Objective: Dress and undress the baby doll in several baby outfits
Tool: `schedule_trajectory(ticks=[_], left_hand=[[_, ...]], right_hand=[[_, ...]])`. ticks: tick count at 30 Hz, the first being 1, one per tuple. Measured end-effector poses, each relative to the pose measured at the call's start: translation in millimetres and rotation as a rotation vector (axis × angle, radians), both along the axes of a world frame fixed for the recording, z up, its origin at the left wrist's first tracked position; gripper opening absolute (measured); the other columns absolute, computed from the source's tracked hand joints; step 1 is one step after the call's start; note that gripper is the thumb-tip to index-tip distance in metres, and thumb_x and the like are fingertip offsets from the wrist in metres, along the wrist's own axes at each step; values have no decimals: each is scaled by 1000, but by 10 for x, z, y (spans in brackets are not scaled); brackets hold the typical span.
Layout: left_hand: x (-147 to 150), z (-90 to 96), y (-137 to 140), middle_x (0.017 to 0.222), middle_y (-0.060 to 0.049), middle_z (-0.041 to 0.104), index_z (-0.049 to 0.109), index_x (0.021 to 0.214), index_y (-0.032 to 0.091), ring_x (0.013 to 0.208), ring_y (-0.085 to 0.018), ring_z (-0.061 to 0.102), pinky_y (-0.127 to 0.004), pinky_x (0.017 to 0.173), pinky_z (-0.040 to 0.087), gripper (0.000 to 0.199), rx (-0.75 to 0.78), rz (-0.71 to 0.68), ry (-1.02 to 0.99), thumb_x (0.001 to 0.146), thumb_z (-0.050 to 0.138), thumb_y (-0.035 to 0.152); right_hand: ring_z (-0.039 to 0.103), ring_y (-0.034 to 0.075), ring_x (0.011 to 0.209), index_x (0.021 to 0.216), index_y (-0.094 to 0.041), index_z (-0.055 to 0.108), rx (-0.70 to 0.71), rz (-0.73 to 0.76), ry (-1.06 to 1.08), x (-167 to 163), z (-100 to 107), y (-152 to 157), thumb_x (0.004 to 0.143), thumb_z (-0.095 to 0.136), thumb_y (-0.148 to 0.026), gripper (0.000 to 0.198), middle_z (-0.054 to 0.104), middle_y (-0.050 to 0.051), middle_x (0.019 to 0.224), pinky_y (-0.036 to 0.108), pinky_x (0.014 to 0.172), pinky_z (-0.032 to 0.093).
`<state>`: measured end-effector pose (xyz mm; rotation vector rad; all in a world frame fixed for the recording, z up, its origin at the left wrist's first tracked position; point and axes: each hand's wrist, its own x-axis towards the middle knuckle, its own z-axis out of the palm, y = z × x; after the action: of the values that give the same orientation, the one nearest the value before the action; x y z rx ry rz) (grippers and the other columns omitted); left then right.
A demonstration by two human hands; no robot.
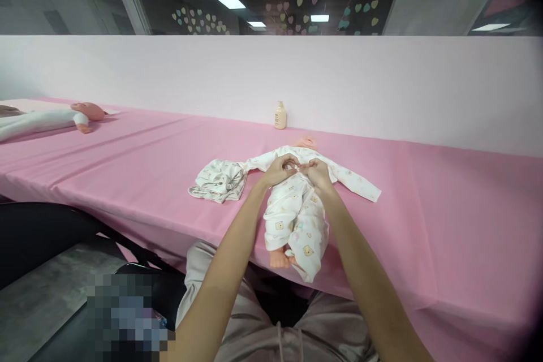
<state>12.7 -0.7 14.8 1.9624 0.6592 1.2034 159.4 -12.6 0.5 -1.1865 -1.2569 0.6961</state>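
Observation:
A baby doll (279, 258) lies on its back on the pink-covered table, its head away from me and its feet near the front edge. It wears a white patterned top (356, 182) with sleeves spread wide and white bear-print pants (297, 218). My left hand (281, 170) is closed at the waist of the pants, thumb and fingers curled together. Beside it, my right hand (316, 173) pinches the same waist area, its fingertips almost meeting the left ones. The exact bit of cloth between the fingertips is too small to make out.
Folded patterned baby clothes (218, 182) lie left of the doll, touching its sleeve. A cream pump bottle (280, 116) stands by the white wall (190, 76). Another doll (46, 120) lies far left on the pink table cover (139, 153). A black chair (46, 226) is at lower left.

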Motion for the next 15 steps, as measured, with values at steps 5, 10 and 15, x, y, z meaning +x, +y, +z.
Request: schedule_trajectory(ticks=[5, 10, 15], left_hand=[[21, 26, -46, 95, -3, 61, 61, 94, 17, 85, -17, 55, -31, 85, 43, 34, 117, 55, 195, 63, 54, 8], [56, 30, -237, 108, -7, 59, 58, 104, 19, 101, -22, 54, -35, 93, 42, 40, 248, 244, 307, 66, 53, 7], [-160, 38, -576, 110, -9, 57, 54, 107, 21, 97, -26, 57, -38, 83, 45, 28, 302, 496, 590, 81, 58, 28]], right_hand=[[63, 19, 71, 67, -20, 55, 23, -156, -110, -11, 24, -35, 65, 67, -19, 12, 65, 0, 70, 30, 71, 48], [64, 21, 90, 81, -18, 66, 89, -136, -499, -17, 145, -165, 80, 54, -13, 13, 71, 6, 90, 32, 85, 45], [59, 25, 99, 97, -18, 65, 73, -43, -816, 147, 122, -524, 78, 62, -16, 20, 69, 7, 104, 35, 87, 43]])
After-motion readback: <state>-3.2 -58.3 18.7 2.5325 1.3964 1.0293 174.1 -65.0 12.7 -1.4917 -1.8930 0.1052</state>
